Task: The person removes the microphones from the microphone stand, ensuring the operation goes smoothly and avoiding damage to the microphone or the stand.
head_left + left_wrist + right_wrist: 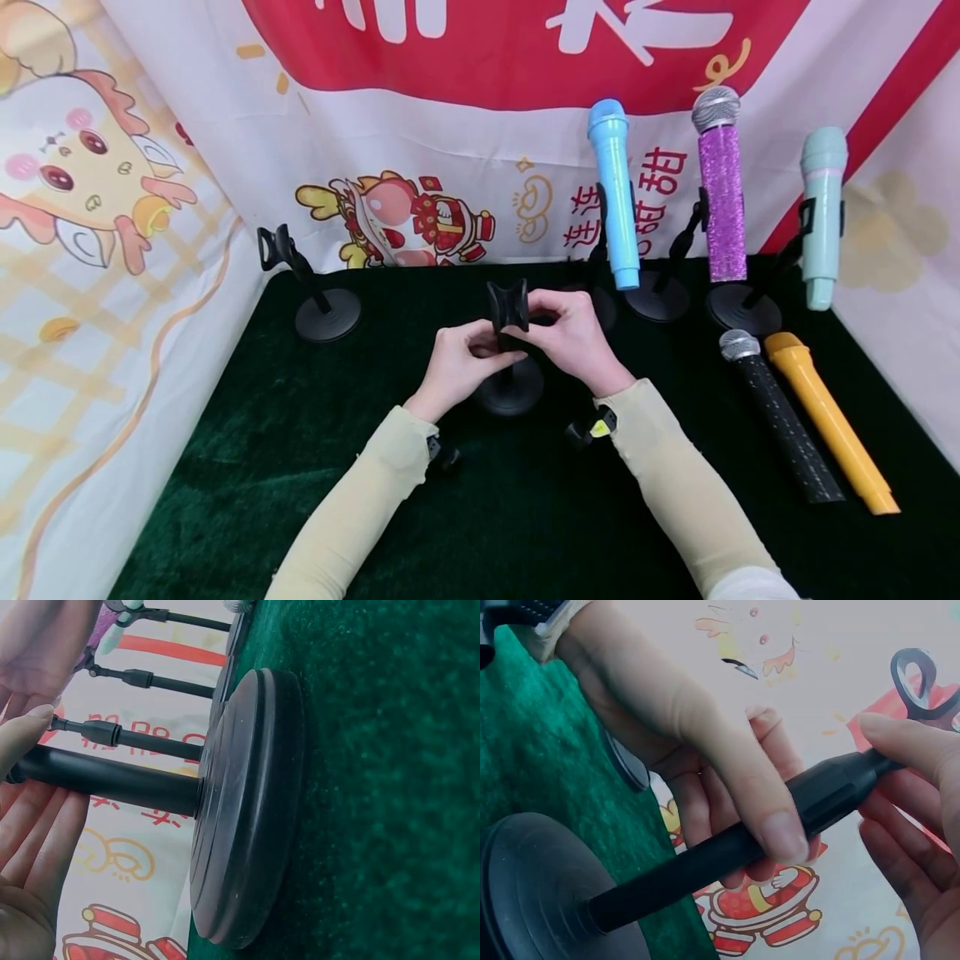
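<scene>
A black microphone stand (pixel 512 392) with a round base rises from the green cloth in front of me. My left hand (pixel 457 362) grips its pole (pixel 127 780), thumb on one side and fingers on the other. Higher up, my right hand (pixel 573 337) pinches the thin neck just under the forked clip (pixel 510 307). In the right wrist view, the left hand's thumb lies along the thicker collar (pixel 832 791), and the right hand's thumb is at the collar's upper end. The clip holds no microphone.
Another black stand (pixel 327 315) is at the back left. At the back right, stands hold a light blue microphone (pixel 617 200), a purple glitter one (pixel 722 200) and a mint one (pixel 822 208). Black (pixel 783 417) and yellow (pixel 836 425) microphones lie at right. Printed cloth (pixel 480 133) hangs behind.
</scene>
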A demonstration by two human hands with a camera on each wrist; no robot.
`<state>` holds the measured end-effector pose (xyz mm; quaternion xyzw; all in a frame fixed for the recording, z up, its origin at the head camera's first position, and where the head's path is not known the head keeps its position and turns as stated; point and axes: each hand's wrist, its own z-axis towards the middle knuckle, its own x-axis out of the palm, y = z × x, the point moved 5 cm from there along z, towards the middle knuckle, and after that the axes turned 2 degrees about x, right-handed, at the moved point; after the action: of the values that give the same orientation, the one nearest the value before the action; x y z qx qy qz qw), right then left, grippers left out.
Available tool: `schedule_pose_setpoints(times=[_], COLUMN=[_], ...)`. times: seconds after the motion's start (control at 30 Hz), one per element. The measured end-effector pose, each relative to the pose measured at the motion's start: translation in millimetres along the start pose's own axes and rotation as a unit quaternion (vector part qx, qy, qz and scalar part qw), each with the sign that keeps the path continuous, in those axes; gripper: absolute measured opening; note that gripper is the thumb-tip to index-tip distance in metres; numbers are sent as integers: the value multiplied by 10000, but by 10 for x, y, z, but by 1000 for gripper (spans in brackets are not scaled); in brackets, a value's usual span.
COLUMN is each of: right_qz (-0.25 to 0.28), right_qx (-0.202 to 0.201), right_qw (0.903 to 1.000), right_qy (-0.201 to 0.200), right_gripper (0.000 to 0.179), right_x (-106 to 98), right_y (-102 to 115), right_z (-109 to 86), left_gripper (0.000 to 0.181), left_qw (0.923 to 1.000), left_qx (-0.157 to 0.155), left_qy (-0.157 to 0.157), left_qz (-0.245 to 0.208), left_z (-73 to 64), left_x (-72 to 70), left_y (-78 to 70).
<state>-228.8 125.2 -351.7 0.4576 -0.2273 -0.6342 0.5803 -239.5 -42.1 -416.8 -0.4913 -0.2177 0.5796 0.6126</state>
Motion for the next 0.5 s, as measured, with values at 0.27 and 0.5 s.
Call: schedule_pose_setpoints(times=[0.27, 0.5], right_qz=[224, 359], right_qx=[236, 480], right_qw=[9994, 9976], right_qy=[86, 360], right_gripper=[9, 16], right_x=[26, 10], right_y=[104, -64], right_z=[-5, -15], left_gripper=[23, 24], left_qw=[10000, 10000], left_qx=[-54, 13], left_qy=[-48, 40], left_qz=[2, -18], left_z=[-23, -40], left_x=[-4, -3], left_y=[21, 6])
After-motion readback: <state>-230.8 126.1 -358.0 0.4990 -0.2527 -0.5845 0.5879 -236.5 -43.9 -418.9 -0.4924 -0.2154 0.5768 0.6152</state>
